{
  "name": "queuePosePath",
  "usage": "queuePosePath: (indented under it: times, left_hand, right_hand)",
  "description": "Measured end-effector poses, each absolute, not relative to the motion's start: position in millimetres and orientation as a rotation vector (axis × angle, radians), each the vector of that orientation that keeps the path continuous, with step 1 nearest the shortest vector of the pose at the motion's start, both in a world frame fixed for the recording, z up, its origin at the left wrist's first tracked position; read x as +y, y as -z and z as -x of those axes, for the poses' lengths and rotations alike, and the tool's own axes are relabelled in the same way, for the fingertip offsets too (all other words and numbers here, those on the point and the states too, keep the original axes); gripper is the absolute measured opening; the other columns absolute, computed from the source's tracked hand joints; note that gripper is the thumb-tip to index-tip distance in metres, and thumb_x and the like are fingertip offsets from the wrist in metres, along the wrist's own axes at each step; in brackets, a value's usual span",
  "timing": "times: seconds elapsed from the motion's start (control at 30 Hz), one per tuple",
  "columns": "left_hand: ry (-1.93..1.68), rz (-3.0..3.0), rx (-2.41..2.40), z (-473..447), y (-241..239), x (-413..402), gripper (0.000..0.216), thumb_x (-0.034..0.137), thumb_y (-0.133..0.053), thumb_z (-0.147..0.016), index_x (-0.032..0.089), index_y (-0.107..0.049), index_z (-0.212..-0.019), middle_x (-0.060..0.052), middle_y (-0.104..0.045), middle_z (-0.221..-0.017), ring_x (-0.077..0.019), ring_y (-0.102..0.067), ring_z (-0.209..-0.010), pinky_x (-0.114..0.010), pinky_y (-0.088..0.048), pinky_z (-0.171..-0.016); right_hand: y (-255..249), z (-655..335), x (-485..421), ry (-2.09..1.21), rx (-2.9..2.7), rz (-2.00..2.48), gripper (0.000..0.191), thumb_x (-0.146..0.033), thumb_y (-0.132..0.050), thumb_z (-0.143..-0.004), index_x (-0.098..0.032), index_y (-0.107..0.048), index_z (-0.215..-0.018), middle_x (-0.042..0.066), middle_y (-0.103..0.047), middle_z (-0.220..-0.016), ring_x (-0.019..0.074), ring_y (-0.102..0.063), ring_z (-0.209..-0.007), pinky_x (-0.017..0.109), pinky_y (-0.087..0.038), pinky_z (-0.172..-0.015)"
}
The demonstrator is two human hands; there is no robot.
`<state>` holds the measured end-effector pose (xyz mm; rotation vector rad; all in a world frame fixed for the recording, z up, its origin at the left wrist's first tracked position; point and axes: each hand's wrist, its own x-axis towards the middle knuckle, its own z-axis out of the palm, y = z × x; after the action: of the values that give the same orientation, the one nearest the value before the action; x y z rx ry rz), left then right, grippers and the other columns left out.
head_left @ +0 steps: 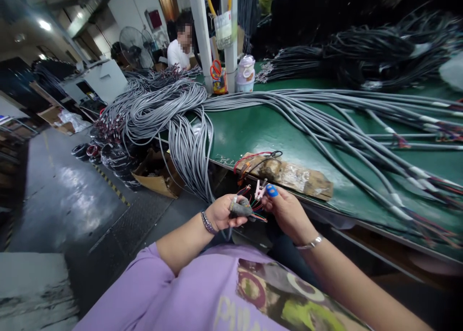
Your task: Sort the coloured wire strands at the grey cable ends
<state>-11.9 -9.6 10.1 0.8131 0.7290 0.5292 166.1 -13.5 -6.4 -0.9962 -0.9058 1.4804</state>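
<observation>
My left hand (pixel 226 213), with grey cloth covers on some fingers, is closed around the end of a grey cable. Thin red, green and dark wires (pixel 258 219) fan out from that end toward my other hand. My right hand (pixel 287 213) wears a blue thumb cover (pixel 271 190). Its thumb and fingers are pinched on a small pale pink clip-like piece (pixel 259 191), just above the loose wires. Whether a wire is caught in the clip is too small to tell. The held cable's run below my left hand is mostly hidden.
On the green table (pixel 238 133) lie long grey cables (pixel 289 99) and a coiled bundle (pixel 162 104) drooping over the edge. A taped wooden block (pixel 300 176) sits at the near edge. Scissors (pixel 216 69) and a lidded cup (pixel 246 75) stand by a post. A person (pixel 178 51) is behind.
</observation>
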Motion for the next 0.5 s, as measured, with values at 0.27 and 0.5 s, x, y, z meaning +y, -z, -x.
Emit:
queuePosePath:
  times: [0.27, 0.5]
  left_hand:
    - [-0.486, -0.746, 0.709, 4, -7, -3, 0.025, 0.029, -0.070, -0.054, 0.014, -0.055, -0.070, 0.000, -0.054, -0.046, -0.0081, -0.040, -0.029, -0.017, -0.020, -0.027]
    - [-0.443, -0.725, 0.747, -2, -6, -2, 0.024, 0.030, -0.067, -0.058, 0.015, -0.054, -0.071, 0.001, -0.052, -0.045, -0.0073, -0.039, -0.030, -0.016, -0.016, -0.030]
  right_hand:
    - [7, -155, -6, -1.753, -0.672, 0.856, 0.051, -0.070, -0.065, -0.069, -0.021, -0.069, -0.082, 0.005, -0.069, -0.077, 0.0189, -0.060, -0.069, 0.030, -0.050, -0.063]
    - [5, -150, -4, -1.740, -0.546, 0.829, 0.044, -0.062, -0.074, -0.065, -0.021, -0.067, -0.077, 0.004, -0.069, -0.071, 0.0211, -0.063, -0.071, 0.033, -0.051, -0.066]
